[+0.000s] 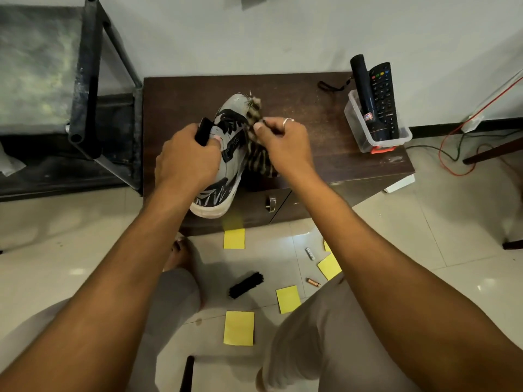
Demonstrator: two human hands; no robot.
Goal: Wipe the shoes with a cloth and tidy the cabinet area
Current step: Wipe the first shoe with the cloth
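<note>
A grey shoe (230, 162) with black markings and a white sole lies on the dark brown cabinet (325, 114), toe pointing away from me. My left hand (186, 157) grips the shoe at its black collar. My right hand (283, 145) pinches a striped brown-and-cream cloth (261, 158) against the shoe's right side. Part of the cloth sticks up near the toe and part hangs down below my hand.
A clear plastic bin (376, 125) with a remote and a dark torch stands at the cabinet's right end. A black metal rack (90, 80) stands to the left. On the tiled floor lie several yellow notes (238, 328), a black brush (245, 285) and two batteries (312, 282).
</note>
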